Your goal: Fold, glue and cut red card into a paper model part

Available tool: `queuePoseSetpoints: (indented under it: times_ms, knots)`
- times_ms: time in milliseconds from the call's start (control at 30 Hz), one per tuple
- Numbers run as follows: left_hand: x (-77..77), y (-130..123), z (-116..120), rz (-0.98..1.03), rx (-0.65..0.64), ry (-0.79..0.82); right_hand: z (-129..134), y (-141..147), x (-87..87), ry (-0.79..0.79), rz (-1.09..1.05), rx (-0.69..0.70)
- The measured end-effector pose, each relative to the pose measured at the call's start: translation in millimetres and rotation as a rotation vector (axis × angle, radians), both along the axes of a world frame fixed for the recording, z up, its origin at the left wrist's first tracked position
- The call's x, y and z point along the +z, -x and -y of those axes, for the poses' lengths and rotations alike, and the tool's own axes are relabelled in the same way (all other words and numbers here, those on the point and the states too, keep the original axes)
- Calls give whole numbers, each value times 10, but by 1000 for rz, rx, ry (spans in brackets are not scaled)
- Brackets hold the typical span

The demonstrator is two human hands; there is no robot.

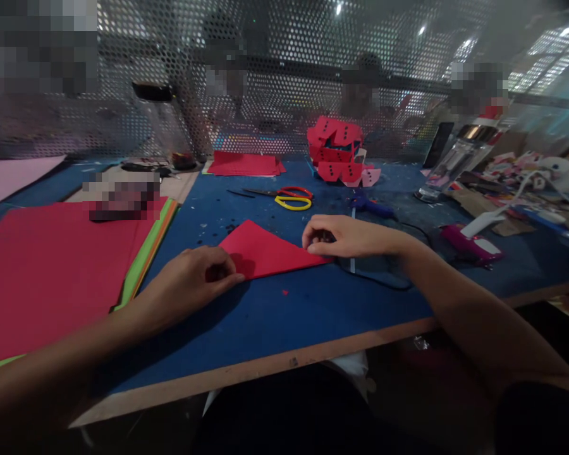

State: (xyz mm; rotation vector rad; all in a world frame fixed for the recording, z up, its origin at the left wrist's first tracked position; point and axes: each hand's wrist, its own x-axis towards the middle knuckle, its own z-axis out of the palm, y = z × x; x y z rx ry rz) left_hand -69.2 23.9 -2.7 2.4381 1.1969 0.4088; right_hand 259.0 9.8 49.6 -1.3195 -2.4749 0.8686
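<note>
Folded red paper (pixel 270 253), roughly triangular, lying on the blue table (pixel 246 328) between the person's two hands, its peak pointing away from the wearer and its long edge facing the near side. The left hand (pixel 211 272) is curled, with its fingertips at the left corner; the right hand (pixel 336 235) is curled over the right corner. Both touch the sheet, but whether either clamps the paper between thumb and finger or merely presses it down cannot be told.

Likely faults: if the two hands bear down unequally, the sheet may pivot on the smooth-looking surface, and the layers may slip out of register, leaving a skewed crease. An outward pull at both corners could wrinkle or tear the paper, which is probably thin. The peak lies free of both hands and may spring up if the fold is weakly set.

To the right, a pale strip (pixel 353 264) and a black cable (pixel 391 286) lie near the right wrist; a sideways sweep of that forearm could catch the cable and drag the blue glue gun (pixel 372 206). The scissors (pixel 294 198), beyond the paper, would obstruct it only if it were pushed well forward.
</note>
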Motion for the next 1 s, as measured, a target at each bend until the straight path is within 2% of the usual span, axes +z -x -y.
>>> queuePoseSetpoints:
  times_ms: [100, 200, 300, 567, 733, 1000]
  knots:
    - [10, -11, -2, 5, 0, 8, 49, 149, -78, -94, -87, 12]
    - [5, -11, -5, 7, 9, 10, 89, 295, -204, -82, -72, 50]
    - [-5, -6, -2, 11, 18, 14, 103, 375, -289, -89, -47, 21]
    - [23, -27, 28, 32, 14, 6, 105, 476, -268, -133, 52, -51]
    - [49, -53, 43, 43, 5, 20, 40, 646, -343, -162, 43, -41]
    - [-2, -57, 42, 26, -4, -76, 2, 910, -398, -197, 40, -32]
